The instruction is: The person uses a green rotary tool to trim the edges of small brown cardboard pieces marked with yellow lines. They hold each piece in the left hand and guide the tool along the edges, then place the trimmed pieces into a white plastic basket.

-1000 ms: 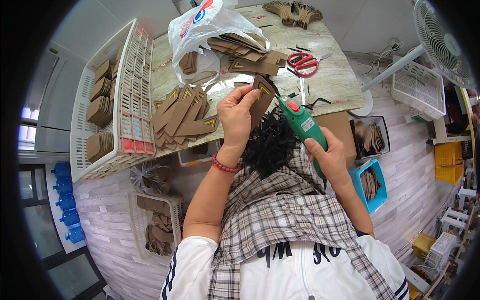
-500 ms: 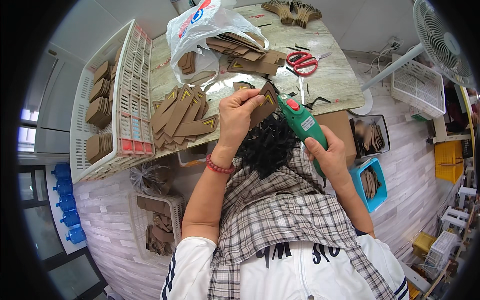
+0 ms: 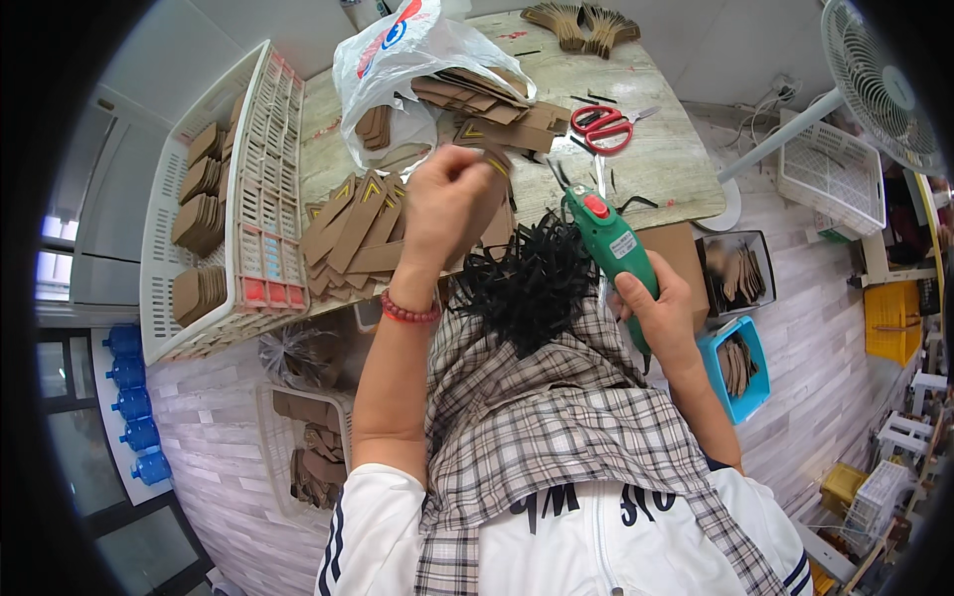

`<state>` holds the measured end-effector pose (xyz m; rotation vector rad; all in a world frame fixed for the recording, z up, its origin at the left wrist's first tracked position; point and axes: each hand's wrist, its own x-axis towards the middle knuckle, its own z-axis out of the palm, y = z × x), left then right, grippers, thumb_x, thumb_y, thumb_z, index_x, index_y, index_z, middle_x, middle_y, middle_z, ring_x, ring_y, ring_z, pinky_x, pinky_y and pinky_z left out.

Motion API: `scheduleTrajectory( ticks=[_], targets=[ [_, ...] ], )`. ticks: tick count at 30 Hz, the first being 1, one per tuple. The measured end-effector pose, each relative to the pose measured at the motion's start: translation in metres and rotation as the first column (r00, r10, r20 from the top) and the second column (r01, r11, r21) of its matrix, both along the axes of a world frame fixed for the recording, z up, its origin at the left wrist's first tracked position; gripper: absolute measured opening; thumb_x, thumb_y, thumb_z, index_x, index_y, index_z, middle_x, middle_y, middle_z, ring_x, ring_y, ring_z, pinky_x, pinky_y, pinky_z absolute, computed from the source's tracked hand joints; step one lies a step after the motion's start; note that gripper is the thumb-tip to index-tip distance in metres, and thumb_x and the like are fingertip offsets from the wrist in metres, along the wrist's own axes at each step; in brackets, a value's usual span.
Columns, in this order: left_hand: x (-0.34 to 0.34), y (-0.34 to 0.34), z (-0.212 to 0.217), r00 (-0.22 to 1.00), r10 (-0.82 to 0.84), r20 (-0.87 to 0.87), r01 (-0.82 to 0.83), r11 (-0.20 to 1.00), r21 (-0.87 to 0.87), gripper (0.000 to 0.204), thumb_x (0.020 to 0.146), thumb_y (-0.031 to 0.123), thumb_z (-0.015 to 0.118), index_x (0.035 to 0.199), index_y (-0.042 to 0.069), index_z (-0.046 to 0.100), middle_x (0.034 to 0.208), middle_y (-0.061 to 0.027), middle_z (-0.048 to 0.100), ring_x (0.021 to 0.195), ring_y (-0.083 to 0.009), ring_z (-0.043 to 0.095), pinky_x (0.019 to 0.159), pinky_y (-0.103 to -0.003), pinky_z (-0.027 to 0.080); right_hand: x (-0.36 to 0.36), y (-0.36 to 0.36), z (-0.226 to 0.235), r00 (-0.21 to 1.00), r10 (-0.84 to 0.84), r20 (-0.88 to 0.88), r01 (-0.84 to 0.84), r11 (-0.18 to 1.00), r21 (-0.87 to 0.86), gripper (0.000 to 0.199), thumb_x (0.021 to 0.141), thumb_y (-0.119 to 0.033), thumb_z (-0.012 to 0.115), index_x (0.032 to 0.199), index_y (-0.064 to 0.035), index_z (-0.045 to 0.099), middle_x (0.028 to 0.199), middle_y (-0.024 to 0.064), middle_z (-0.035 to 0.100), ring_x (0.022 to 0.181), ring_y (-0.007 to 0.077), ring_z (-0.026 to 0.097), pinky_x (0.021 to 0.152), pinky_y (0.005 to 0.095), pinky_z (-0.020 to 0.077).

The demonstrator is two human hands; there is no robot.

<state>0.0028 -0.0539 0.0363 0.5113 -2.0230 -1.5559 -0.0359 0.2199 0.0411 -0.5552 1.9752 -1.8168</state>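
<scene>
My left hand (image 3: 444,204) is closed, slightly blurred, around a brown flat tab (image 3: 496,165) with a yellow chevron, just above the table's near edge. Most of the tab is hidden behind the fingers. My right hand (image 3: 664,306) grips a green power tool (image 3: 608,238) with a red button and thin prongs at its tip, pointing up and away. The prongs stand apart from the tab. Between my hands a heap of black strips (image 3: 527,288) rests on my plaid apron (image 3: 556,427). Left of my left hand lies a pile of similar brown tabs (image 3: 348,233).
A white plastic bag (image 3: 397,60) with brown pieces lies across the table (image 3: 646,99). Red-handled scissors (image 3: 604,129) are on the right. A white crate (image 3: 253,179) of stacked pieces stands left; a blue bin (image 3: 752,392) and a fan (image 3: 874,89) are at right.
My left hand has moved left and away from the tool's tip, carrying the tab with it. The right hand and the tool have shifted only slightly.
</scene>
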Motion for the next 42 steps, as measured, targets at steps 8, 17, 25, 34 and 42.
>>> scheduleTrajectory(
  ticks=[8, 17, 25, 34, 42],
  targets=[
    [0.025, 0.004, -0.06, 0.972, 0.223, -0.075, 0.028, 0.206, 0.978, 0.011, 0.086, 0.005, 0.054, 0.093, -0.003, 0.057, 0.09, -0.0159, 0.062, 0.09, -0.0311, 0.061, 0.082, -0.046, 0.053, 0.005, 0.004, -0.008, 1.0, 0.022, -0.011, -0.021, 0.996, 0.085, 0.039, 0.086, -0.03, 0.071, 0.108, 0.001, 0.061, 0.069, -0.0015, 0.057, 0.056, 0.0037, 0.049, 0.05, 0.0211, 0.0411],
    [0.014, 0.053, -0.028, 0.939, 0.061, -0.34, 0.314, 0.261, 0.913, 0.011, 0.088, 0.002, 0.062, 0.098, 0.005, 0.058, 0.083, -0.0038, 0.063, 0.075, -0.0161, 0.061, 0.068, -0.03, 0.05, 0.013, 0.005, -0.008, 0.999, 0.016, 0.031, -0.02, 0.989, 0.144, 0.039, 0.086, -0.029, 0.071, 0.109, 0.0011, 0.061, 0.068, -0.0019, 0.055, 0.058, 0.0038, 0.048, 0.051, 0.0215, 0.0399],
    [0.01, 0.06, -0.026, 0.936, 0.096, -0.339, 0.279, 0.387, 0.879, 0.015, 0.087, 0.001, 0.063, 0.1, 0.005, 0.059, 0.088, -0.0066, 0.066, 0.078, -0.0184, 0.066, 0.07, -0.031, 0.054, 0.015, 0.003, -0.004, 0.999, 0.03, 0.022, -0.033, 0.991, 0.132, 0.04, 0.086, -0.03, 0.071, 0.109, 0.0012, 0.061, 0.066, -0.0021, 0.054, 0.058, 0.0038, 0.047, 0.052, 0.0215, 0.039],
    [0.01, 0.056, -0.027, 0.939, 0.013, -0.344, 0.273, 0.579, 0.768, 0.012, 0.085, -0.002, 0.063, 0.097, 0.0, 0.061, 0.087, -0.0105, 0.067, 0.071, -0.0189, 0.067, 0.062, -0.031, 0.056, 0.012, 0.005, -0.002, 0.997, 0.041, 0.066, -0.049, 0.992, 0.114, 0.041, 0.086, -0.031, 0.071, 0.108, 0.0017, 0.061, 0.068, -0.0017, 0.055, 0.058, 0.0042, 0.048, 0.052, 0.0214, 0.039],
    [0.017, 0.045, -0.022, 0.958, -0.097, -0.269, 0.259, 0.69, 0.676, 0.013, 0.084, -0.002, 0.064, 0.096, 0.0, 0.063, 0.085, -0.0103, 0.069, 0.068, -0.0173, 0.067, 0.062, -0.03, 0.056, 0.006, 0.007, 0.005, 0.995, 0.091, 0.034, -0.095, 0.982, 0.162, 0.041, 0.085, -0.031, 0.072, 0.109, 0.0005, 0.062, 0.069, -0.0008, 0.056, 0.06, 0.0057, 0.05, 0.053, 0.0228, 0.0407]
  ],
)
